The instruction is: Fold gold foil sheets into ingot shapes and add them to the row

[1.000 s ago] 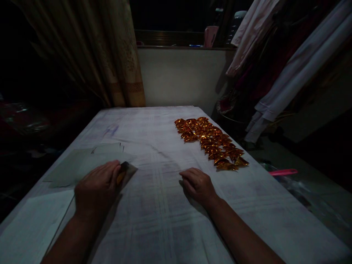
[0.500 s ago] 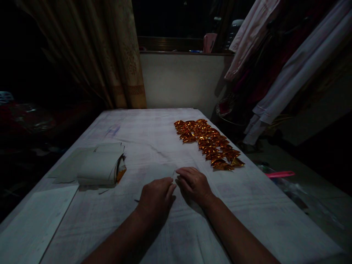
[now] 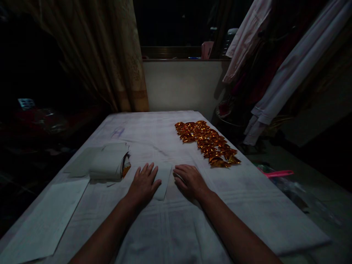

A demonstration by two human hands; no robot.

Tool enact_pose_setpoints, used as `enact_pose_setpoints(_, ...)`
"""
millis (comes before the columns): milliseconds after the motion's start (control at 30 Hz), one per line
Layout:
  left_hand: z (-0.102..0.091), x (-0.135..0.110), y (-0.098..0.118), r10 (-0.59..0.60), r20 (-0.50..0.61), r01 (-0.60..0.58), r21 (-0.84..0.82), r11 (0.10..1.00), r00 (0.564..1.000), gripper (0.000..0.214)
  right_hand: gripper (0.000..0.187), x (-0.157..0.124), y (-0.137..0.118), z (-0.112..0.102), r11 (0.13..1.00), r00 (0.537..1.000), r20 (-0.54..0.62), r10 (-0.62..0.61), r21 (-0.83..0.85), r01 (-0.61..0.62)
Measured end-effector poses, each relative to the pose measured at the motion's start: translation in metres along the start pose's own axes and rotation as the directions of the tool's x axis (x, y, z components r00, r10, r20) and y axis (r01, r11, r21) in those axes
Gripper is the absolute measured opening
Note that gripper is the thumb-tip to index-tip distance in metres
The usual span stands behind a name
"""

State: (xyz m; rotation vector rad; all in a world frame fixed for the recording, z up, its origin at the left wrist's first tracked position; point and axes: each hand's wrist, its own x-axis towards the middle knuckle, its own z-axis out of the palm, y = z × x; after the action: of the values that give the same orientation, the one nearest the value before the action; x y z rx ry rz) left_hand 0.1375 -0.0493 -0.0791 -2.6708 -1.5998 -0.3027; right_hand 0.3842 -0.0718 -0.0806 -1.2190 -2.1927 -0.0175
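My left hand lies flat with fingers spread, its thumb resting on a pale sheet of paper in front of me. The right side of the sheet runs in a straight edge, and its left part is hidden under that hand. Just beyond that edge, my right hand rests on the cloth, fingers slightly bent and apart, with nothing visible in it. A stack of pale sheets, curled over and showing gold foil at one end, is left of my left hand. Shiny gold folded foil pieces lie in rows toward the back right.
A pale plaid cloth covers the table. At its left front lies a large white sheet or board. Clothes hang at the right, a curtain at the back left. A pink mug stands on the sill.
My left hand has opened from a pinch and moved left, spreading flat and uncovering part of the paper. My right hand has stayed nearly in place, its fingers off the paper's edge. The view has shifted slightly.
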Motion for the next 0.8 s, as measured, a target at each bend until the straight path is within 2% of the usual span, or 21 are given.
enact_pose_setpoints(133, 0.006, -0.004, 0.018, -0.095, -0.04, 0.095, 0.002, 0.995, 0.995, 0.054, 0.038, -0.012, -0.016, -0.001, 0.995, 0.996, 0.006, -0.092, 0.032, 0.092)
enact_pose_setpoints(267, 0.011, -0.005, 0.031, -0.162, -0.078, 0.161, -0.015, 0.987, 0.984, 0.053, 0.056, -0.017, -0.038, -0.004, 0.988, 0.984, 0.092, -0.151, 0.049, 0.147)
enact_pose_setpoints(333, 0.013, -0.006, 0.033, -0.173, -0.086, 0.171, -0.033, 0.985, 0.981, 0.052, 0.052, -0.014, -0.047, -0.007, 0.989, 0.975, 0.164, -0.148, 0.015, 0.147)
enact_pose_setpoints(400, 0.015, -0.007, 0.033, -0.168, -0.084, 0.164, -0.056, 0.985, 0.982, 0.05, 0.036, -0.007, -0.053, -0.008, 0.988, 0.964, 0.231, -0.131, -0.05, 0.146)
enact_pose_setpoints(500, 0.013, -0.01, 0.029, -0.128, -0.06, 0.122, -0.101, 0.987, 0.99, 0.048, 0.017, 0.001, -0.056, -0.005, 0.972, 0.947, 0.282, -0.152, -0.133, 0.196)
enact_pose_setpoints(600, 0.006, -0.015, 0.022, -0.05, -0.016, 0.047, -0.152, 0.987, 0.999, 0.047, 0.008, 0.004, -0.052, 0.0, 0.954, 0.939, 0.274, -0.206, -0.158, 0.255)
enact_pose_setpoints(733, -0.01, -0.025, 0.006, 0.099, 0.066, -0.073, -0.316, 0.946, 0.993, 0.063, 0.009, 0.001, -0.044, 0.006, 0.966, 0.955, 0.223, -0.198, -0.12, 0.229)
enact_pose_setpoints(800, -0.018, -0.03, -0.001, 0.113, 0.061, -0.078, -0.42, 0.904, 0.992, 0.066, 0.01, 0.0, -0.041, 0.008, 0.979, 0.968, 0.188, -0.164, -0.091, 0.183)
